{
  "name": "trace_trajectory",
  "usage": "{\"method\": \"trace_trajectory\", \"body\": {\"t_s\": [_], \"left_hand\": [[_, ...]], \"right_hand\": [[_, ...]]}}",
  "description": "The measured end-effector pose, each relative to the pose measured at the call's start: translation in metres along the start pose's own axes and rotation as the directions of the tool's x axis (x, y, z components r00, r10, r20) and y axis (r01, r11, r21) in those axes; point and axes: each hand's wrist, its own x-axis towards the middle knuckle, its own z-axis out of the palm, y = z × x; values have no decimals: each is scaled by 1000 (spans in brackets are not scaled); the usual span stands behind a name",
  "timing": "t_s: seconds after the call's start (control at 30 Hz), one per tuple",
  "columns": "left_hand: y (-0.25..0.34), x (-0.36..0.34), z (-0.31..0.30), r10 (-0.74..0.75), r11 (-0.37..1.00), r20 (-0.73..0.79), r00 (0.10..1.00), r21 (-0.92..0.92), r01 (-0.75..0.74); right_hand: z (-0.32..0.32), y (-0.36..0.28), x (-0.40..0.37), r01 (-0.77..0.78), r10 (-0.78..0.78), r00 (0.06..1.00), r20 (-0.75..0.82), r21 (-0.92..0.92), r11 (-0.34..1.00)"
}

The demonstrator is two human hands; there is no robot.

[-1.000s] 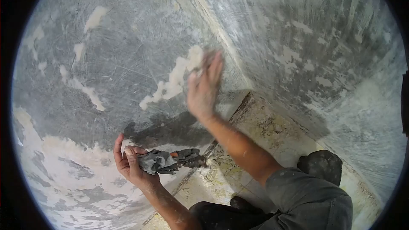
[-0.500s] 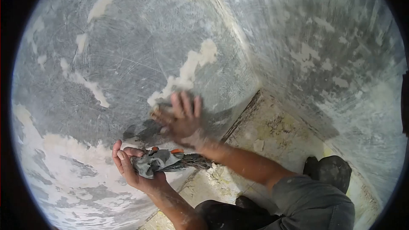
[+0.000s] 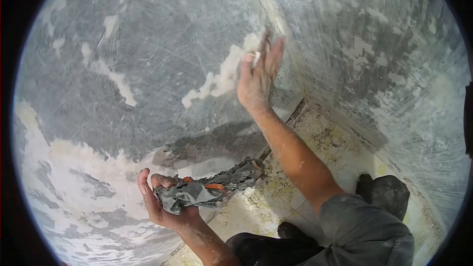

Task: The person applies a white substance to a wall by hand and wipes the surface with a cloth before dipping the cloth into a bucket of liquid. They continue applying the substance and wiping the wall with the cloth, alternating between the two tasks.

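Observation:
My left hand (image 3: 170,207) is palm up, its fingers curled around a crumpled grey cloth-like bundle (image 3: 194,194). Orange strips show in the bundle, and its long dark end, rough and caked, points to the right. Higher up, my right hand (image 3: 257,81) is at the grey wall (image 3: 162,29), close to the corner. Its fingers point upward, blurred by motion, and a small pale piece (image 3: 254,58) shows between thumb and fingers; I cannot tell what it is. An irregular whitish patch (image 3: 219,81) on the wall lies just left of this hand.
A second grey, streaked wall (image 3: 374,64) meets the first at a corner on the right. Whitish smears (image 3: 84,162) cover the lower left wall. Below is a dirty floor (image 3: 315,143) with yellowish stains and debris. Dark shoes (image 3: 389,194) are at the lower right.
My right hand has swept up and to the right along the wall, from the patch's lower end to beside its upper end. My left hand still holds the bundle, slightly shifted right.

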Motion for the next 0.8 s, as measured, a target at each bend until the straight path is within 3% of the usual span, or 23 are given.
{"method": "trace_trajectory", "body": {"t_s": [0.03, 0.07, 0.13, 0.17, 0.23, 0.27, 0.3, 0.43, 0.47, 0.5, 0.53, 0.57, 0.63, 0.67, 0.7, 0.73, 0.77, 0.8], "left_hand": [[0, 0, -4, -9, 999, 46, 999, -31, 10], [0, 0, -4, -4, 999, 51, 999, -35, 5], [-4, 5, 5, -148, 986, -160, 976, -99, 134], [-3, 6, 12, -149, 986, -147, 978, -95, 136], [2, 4, 22, -281, 951, -264, 923, -208, 230], [6, 2, 9, -303, 941, -185, 935, -214, 263], [12, 0, 7, -303, 943, -199, 932, -207, 262], [25, -5, 13, -378, 896, -261, 888, -343, 280], [25, -4, 17, -420, 858, -174, 891, -397, 327], [25, -4, 20, -455, 816, -85, 886, -438, 377], [26, -4, 18, -425, 858, -57, 903, -343, 382], [30, -3, 23, -422, 864, -56, 905, -328, 383], [41, -1, 42, -129, 970, -153, 980, -223, 93], [47, 2, 55, 112, 992, -112, 987, -41, -117], [50, 8, 73, 342, 935, -37, 939, 119, -335], [40, 19, 99, 620, 749, -14, 784, 306, -587], [29, 35, 129, 825, 470, 62, 562, 479, -742], [23, 65, 141, 791, 35, 511, 336, 510, -859]], "right_hand": [[0, 2, 3, -219, 242, 965, -96, 207, 954], [0, -8, -27, -174, 175, 984, 27, -27, 984], [21, -18, -106, 160, -149, 980, 130, -75, 984], [20, -18, -102, 153, -143, 983, 118, -76, 985], [14, -14, -90, 555, -542, 827, 150, -370, 745], [14, -4, -56, 224, -223, 974, 47, -14, 974], [16, 0, -53, 219, -218, 974, 60, -8, 976], [18, 10, -34, -167, 174, 983, -68, 90, 982], [22, -9, -65, -98, 100, 995, -12, 106, 990], [25, -14, -105, 107, -109, 990, 91, 26, 994], [29, -14, -132, 306, -293, 933, 209, -31, 951], [27, -7, -127, 294, -283, 937, 204, -23, 956], [15, 22, -98, 386, -309, 889, 337, -191, 902], [24, 48, -81, 302, -299, 952, -60, 42, 952], [3, 52, -58, 230, -218, 966, -140, 71, 971], [-17, 54, -40, 165, -140, 968, -209, 106, 981], [-31, 50, -29, 185, -162, 966, -202, 104, 977], [-41, 45, -21, 241, -199, 948, -249, 150, 959]]}}
